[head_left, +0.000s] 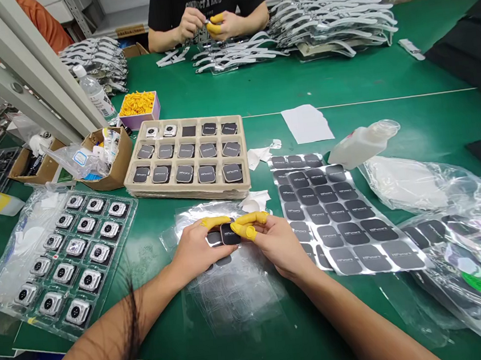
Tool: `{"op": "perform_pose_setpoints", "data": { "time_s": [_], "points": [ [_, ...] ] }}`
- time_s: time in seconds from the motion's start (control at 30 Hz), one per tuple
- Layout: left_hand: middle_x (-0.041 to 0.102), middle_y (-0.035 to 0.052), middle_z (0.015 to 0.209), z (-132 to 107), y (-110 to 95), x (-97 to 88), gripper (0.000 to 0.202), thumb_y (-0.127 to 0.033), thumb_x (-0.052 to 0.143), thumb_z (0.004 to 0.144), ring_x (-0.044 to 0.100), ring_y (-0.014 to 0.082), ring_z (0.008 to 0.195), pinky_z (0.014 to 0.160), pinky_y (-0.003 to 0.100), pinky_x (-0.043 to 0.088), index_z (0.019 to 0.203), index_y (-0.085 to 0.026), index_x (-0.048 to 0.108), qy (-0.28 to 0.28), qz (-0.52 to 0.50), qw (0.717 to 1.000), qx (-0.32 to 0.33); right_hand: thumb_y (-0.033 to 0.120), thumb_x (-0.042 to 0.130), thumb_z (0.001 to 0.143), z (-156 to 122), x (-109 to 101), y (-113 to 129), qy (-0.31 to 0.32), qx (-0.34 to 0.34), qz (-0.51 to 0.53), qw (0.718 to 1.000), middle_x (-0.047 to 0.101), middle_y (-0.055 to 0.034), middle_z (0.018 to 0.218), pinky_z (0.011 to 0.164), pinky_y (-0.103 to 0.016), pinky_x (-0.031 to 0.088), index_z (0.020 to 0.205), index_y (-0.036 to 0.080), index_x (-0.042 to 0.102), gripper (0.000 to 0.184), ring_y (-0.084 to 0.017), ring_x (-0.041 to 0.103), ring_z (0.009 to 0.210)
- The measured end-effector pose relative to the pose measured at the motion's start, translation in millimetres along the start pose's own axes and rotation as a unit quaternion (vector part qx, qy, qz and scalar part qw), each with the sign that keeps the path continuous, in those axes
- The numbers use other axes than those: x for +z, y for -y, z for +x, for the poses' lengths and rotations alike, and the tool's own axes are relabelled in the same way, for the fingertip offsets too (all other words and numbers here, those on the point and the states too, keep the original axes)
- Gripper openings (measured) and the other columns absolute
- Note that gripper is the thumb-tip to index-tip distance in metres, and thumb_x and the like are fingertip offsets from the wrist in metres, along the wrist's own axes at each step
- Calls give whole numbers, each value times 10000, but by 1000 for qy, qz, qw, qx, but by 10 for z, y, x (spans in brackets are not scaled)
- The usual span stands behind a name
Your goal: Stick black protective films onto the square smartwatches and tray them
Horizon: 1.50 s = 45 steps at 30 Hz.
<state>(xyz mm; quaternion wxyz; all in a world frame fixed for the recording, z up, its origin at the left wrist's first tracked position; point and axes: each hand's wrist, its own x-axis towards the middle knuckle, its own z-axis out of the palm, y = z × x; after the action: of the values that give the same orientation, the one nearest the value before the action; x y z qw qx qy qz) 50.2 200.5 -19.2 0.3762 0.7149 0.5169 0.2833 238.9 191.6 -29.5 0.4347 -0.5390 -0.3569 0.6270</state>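
Note:
A square smartwatch case [230, 234], its dark face printed "HiFuture", is held up in front of me between both hands. My left hand [196, 247] grips it from the left, a yellow finger cot on one finger. The fingers of my right hand [279, 243], with yellow cots on thumb and finger, pinch its right edge. Under the hands lies a pile of clear plastic film [240, 300], with dark square pieces partly hidden by my left hand. A beige compartment tray [190, 192] beyond my hands holds cases with dark faces and two pale ones.
Printed dark label sheets [360, 233] lie on the right, near a white bottle [361, 145] and plastic bags [469, 270]. A clear tray of watch cases [119, 230] is at left. Behind stand a cardboard box [121, 167] and a box of yellow finger cots [138, 105]. A co-worker [207, 0] sits opposite.

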Motion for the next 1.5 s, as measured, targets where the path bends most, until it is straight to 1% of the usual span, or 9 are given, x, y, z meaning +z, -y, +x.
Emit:
{"op": "perform_pose_setpoints", "data": {
  "time_s": [0.33, 0.5, 0.63, 0.77, 0.93, 1.07, 1.17, 1.37, 1.5],
  "points": [
    [764, 19, 1094, 7, 5, -4, 470, -288, 849, 689, 709, 233, 1014, 935, 374, 561, 1144, -276, 731, 5, -14, 1000, -14, 539, 790, 759, -49, -62, 8, -26, -99, -158, 982, 701, -108, 1039, 790, -410, 592, 1104, 190, 679, 503, -236, 695, 872],
    [770, 40, 1074, 18, 12, -20, 498, -276, 864, 672, 737, 225, 960, 922, 364, 587, 1146, -233, 719, 10, -111, 992, -55, 493, 587, 946, -125, -233, 29, -37, -431, -458, 777, 480, -177, 1420, 1004, -559, 488, 1426, 264, 504, 538, -334, 521, 1268],
    [768, 47, 1069, 32, 30, -21, 481, -209, 860, 652, 735, 226, 972, 954, 371, 580, 1114, -215, 727, 4, -135, 990, -50, 545, 498, 979, -140, -203, -27, 69, -440, -610, 655, 296, -162, 1591, 1082, -626, 360, 1513, 334, 413, 580, -407, 303, 1438],
    [767, 76, 1071, 32, 39, -26, 514, -245, 881, 644, 738, 239, 990, 967, 388, 581, 1126, -185, 714, 2, -171, 983, -72, 397, 441, 1016, -142, -177, -78, -27, -403, -621, 672, 296, -195, 1604, 1092, -627, 307, 1576, 231, 310, 599, -418, 251, 1460],
    [755, 87, 1104, 32, 18, -39, 498, -210, 878, 634, 732, 251, 1026, 992, 418, 572, 1100, -184, 705, 6, -191, 978, -86, 454, 499, 981, -168, -143, -66, 32, -415, -603, 680, 334, -115, 1615, 1094, -610, 294, 1527, 354, 414, 561, -419, 296, 1442],
    [756, 101, 1089, 62, 12, -21, 522, -237, 899, 628, 734, 254, 1022, 997, 428, 568, 1102, -169, 690, 8, -224, 968, -114, 386, 495, 987, -173, -136, -44, -81, -384, -578, 715, 445, -185, 1530, 1066, -630, 324, 1519, 228, 435, 558, -436, 337, 1407],
    [754, 109, 1105, 28, 27, -95, 598, -241, 936, 568, 727, 266, 1051, 1009, 435, 559, 1106, -168, 686, 7, -285, 948, -141, 423, 493, 998, -179, -107, -75, -6, -442, -543, 714, 481, -183, 1505, 1104, -554, 355, 1479, 171, 471, 544, -365, 404, 1385],
    [757, 96, 1066, 120, -122, -757, 707, -357, 966, 505, 723, 280, 1003, 982, 463, 555, 1131, -190, 684, -88, -249, 961, -85, 450, 483, 1007, -149, -22, -192, 72, -430, -585, 684, 566, -161, 1448, 1139, -504, 340, 1434, 131, 527, 535, -327, 454, 1376],
    [636, 111, 1361, 1004, -279, -1251, 590, -434, 856, 701, 544, 295, 1307, 1175, 488, 351, 1227, -233, 684, -91, 92, 990, 48, 432, 490, 1007, -134, -26, -198, 76, -432, -590, 678, 569, -158, 1446, 1129, -511, 345, 1374, 165, 592, 465, -327, 464, 1374]
  ]
}}
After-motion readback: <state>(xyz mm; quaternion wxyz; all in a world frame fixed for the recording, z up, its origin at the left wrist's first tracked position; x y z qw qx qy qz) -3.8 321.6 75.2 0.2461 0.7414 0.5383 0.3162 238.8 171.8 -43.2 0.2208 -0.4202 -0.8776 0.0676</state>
